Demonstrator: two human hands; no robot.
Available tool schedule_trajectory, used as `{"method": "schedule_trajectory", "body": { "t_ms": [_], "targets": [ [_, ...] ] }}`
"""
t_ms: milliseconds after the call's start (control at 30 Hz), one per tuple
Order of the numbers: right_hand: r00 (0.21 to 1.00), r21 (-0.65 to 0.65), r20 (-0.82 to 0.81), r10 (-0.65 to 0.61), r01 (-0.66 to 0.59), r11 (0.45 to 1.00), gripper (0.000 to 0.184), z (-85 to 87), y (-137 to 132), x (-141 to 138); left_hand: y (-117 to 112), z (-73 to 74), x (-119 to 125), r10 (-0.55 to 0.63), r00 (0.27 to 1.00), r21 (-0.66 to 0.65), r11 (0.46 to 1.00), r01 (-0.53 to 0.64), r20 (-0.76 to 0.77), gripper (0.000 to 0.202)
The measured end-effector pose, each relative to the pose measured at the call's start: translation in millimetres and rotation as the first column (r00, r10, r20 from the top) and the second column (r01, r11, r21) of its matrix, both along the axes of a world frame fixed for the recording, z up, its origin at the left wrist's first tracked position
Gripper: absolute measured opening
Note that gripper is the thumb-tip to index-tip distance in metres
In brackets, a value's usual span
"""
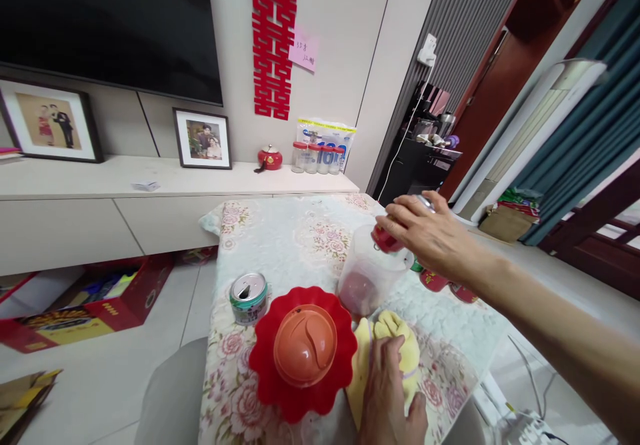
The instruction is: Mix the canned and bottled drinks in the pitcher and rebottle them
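My right hand (425, 232) is wrapped round a red can (387, 239) and holds it tipped over a translucent plastic container (357, 265). Reddish-brown liquid shows low in the container. My left hand (387, 395) lies with fingers stretched out and thumb apart on a folded yellow cloth (393, 325). Left of the cloth sits a red scalloped dish (305, 402) bearing an orange domed piece (304, 346). An opened green-and-silver can (249, 298) stands upright farther left.
More red cans (434, 280) are partly hidden behind my right forearm. A floral cloth covers the table (280, 238). Lidded jars (317, 158), a small red pot (270, 158) and framed photos (203, 140) stand on the white cabinet behind. A power strip (527, 428) with cables lies at lower right.
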State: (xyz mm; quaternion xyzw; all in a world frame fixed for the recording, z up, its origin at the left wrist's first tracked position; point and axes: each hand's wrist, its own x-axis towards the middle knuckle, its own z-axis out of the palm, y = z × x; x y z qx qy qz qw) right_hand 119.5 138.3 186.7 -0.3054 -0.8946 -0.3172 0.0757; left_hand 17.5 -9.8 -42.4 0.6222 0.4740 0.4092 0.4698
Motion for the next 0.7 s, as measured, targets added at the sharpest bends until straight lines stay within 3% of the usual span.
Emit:
{"method": "schedule_trajectory", "body": {
  "t_ms": [200, 333, 400, 533, 700],
  "targets": [
    [0.978, 0.037, 0.202, -0.045, 0.038, 0.999, 0.033, -3.4, 1.1, -9.7, -4.1, 11.5, 2.5, 0.056, 0.997, 0.002, 0.998, -0.057, 0.047, 0.079],
    [0.971, 0.022, 0.232, -0.05, 0.046, 0.999, 0.033, -8.0, 3.5, -11.1, -5.3, 19.2, 4.1, 0.072, 0.996, -0.04, 0.997, -0.07, 0.061, 0.076],
    [0.974, 0.002, 0.222, -0.048, 0.049, 0.999, 0.042, -9.7, 5.4, -8.8, -5.1, 23.5, 2.8, 0.073, 0.995, -0.054, 0.996, -0.07, 0.065, 0.076],
    [0.99, -0.14, -0.017, -0.143, 0.139, 0.98, 0.067, -11.2, 13.0, 3.9, -4.4, 33.3, -4.2, 0.072, 0.994, -0.033, 0.997, -0.07, 0.083, 0.078],
    [0.893, -0.396, -0.338, -0.297, 0.151, 0.906, 0.071, -4.4, 9.3, 30.1, -3.9, 49.2, -20.6, 0.111, 0.984, 0.0, 0.994, -0.111, 0.137, 0.074]
  ]
}}
